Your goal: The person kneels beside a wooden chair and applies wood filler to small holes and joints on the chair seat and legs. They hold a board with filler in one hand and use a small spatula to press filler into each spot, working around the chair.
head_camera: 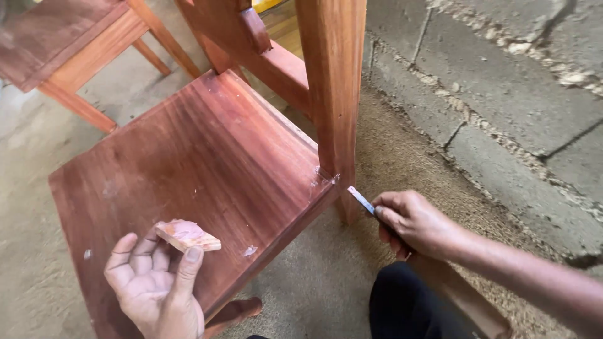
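Filling step: right hand [418, 223] grips a small blade [361, 200], tip at the chair [188, 188] seat-leg joint. Left hand [154, 282] fingers pinch a putty-smeared wood scrap [187, 235] over the seat front. Next likely needs pressing filler into that joint.

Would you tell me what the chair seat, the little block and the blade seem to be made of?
Chair seat: reddish wood, streaky grain, smooth matte finish. Little block in the left hand: apparently pale wood smeared with pinkish filler. Blade in the right hand: probably metal, thin and grey, glinting.
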